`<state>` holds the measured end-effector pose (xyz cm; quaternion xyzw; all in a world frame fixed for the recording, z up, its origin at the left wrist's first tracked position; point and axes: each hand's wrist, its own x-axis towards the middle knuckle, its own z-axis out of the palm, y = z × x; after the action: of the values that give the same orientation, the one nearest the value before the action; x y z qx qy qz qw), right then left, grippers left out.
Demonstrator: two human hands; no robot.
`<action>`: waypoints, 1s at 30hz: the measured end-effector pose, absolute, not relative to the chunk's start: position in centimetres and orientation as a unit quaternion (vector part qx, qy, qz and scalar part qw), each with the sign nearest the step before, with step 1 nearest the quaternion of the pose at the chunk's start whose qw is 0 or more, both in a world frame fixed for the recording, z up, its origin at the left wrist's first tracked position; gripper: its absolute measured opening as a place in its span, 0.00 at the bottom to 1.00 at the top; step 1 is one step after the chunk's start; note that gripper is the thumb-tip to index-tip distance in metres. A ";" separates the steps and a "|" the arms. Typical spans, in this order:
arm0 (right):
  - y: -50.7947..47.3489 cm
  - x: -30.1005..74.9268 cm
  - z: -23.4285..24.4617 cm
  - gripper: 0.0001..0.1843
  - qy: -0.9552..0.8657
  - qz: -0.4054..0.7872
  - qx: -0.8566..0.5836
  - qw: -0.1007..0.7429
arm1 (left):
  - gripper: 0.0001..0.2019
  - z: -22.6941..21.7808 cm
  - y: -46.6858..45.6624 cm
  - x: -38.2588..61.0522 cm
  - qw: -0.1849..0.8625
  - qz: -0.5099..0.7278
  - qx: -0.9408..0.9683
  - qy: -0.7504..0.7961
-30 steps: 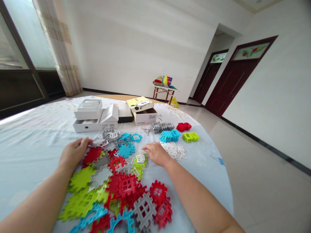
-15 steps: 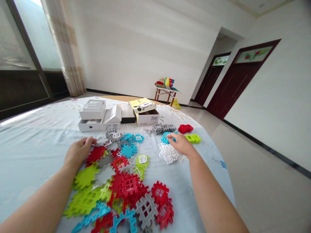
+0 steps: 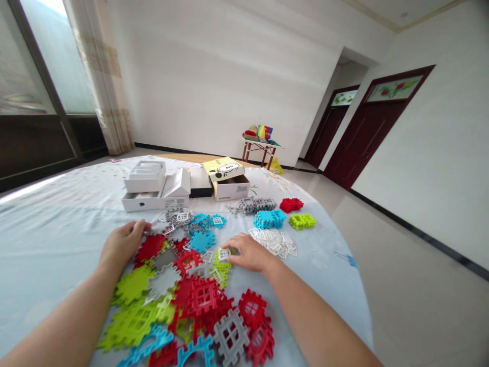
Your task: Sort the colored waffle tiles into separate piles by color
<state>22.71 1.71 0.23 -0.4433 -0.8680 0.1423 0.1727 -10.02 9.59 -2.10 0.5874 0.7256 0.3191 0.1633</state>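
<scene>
A jumbled pile of interlocking plastic tiles (image 3: 183, 300) in red, green, blue and grey lies on the light blue cloth-covered table (image 3: 49, 244). My left hand (image 3: 124, 243) rests with curled fingers on the pile's far left edge, touching a red tile (image 3: 151, 247). My right hand (image 3: 250, 252) lies over the pile's right side, its fingertips pinching a small white window piece (image 3: 223, 253) that sits on a green tile. To its right is a heap of white window pieces (image 3: 277, 242). Beyond stand sorted stacks: grey (image 3: 254, 205), blue (image 3: 269, 219), red (image 3: 291, 205), green (image 3: 301, 221).
White boxes (image 3: 153, 186), a black box (image 3: 200, 183) and a yellow-lidded box (image 3: 227, 178) stand at the table's far side. The table's rounded edge drops to a tiled floor on the right. A small red-legged table (image 3: 262, 140) with bright items stands by the far wall, near dark doors.
My right hand reached out to the blue stack and white heap, then came back to the pile and now pinches a white window piece. My left hand stayed in place.
</scene>
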 end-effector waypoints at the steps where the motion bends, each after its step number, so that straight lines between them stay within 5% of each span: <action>1: 1.8 22.7 0.2 0.16 -0.866 0.139 -0.446 0.176 | 0.22 -2.1 9.6 -10.0 0.163 0.319 0.587 0.726; 15: 0.4 30.8 7.2 0.19 -0.760 0.053 -0.595 0.254 | 0.22 -2.2 9.7 -10.0 0.160 0.317 0.586 0.728; 21: 2.5 26.9 5.0 0.17 -0.783 0.071 -0.551 0.279 | 0.22 -1.9 9.4 -9.9 0.154 0.325 0.584 0.727; 30: 10.0 18.8 0.7 0.19 -0.835 0.059 -0.521 0.166 | 0.23 -2.4 9.5 -10.1 0.159 0.333 0.591 0.718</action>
<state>18.82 10.01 0.68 -0.5206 -0.8354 0.0594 0.1661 -10.10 9.50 -2.43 0.5906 0.7177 0.3330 0.1587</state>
